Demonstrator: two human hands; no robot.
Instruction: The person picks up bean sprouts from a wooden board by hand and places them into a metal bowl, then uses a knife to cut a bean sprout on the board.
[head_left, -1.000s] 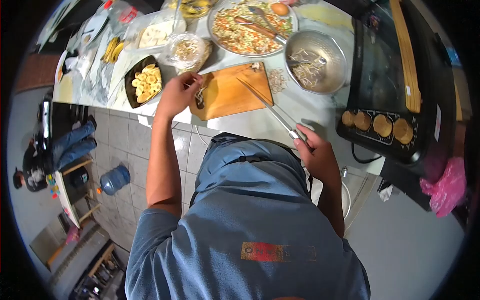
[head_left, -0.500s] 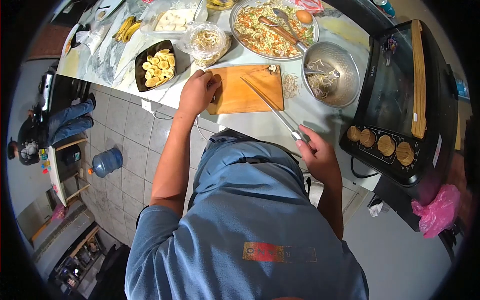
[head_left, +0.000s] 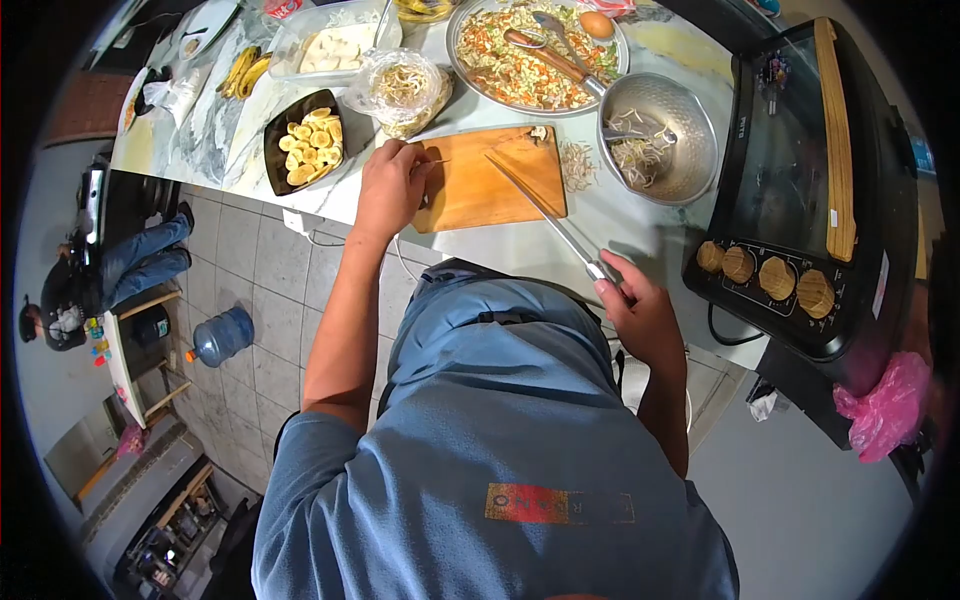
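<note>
My right hand (head_left: pixel 640 308) is closed around the handle of a long-bladed knife (head_left: pixel 545 218), whose blade slants up and left over the wooden cutting board (head_left: pixel 490 190). At the board's left edge my left hand (head_left: pixel 393 188) has its fingers pinched together. A thin sliver pokes out by those fingertips, too small to name. A small pale and dark scrap (head_left: pixel 538 135) lies at the board's top right corner. Bean sprouts (head_left: pixel 577 166) are scattered just right of the board. More sprouts sit in the metal pot (head_left: pixel 700 150).
Behind the board are a bag of sprouts (head_left: pixel 400 85), a tray of chopped vegetables (head_left: pixel 470 85) with an egg (head_left: pixel 597 24), and a plastic container (head_left: pixel 285 60). A dark bowl of banana slices (head_left: pixel 272 150) stands left. A toaster oven (head_left: pixel 790 200) stands right. Another person (head_left: pixel 70 300) is far left.
The view has shifted slightly, so the counter items appear a little higher and further left. Both hands keep nearly the same pose, and the knife stays over the board.
</note>
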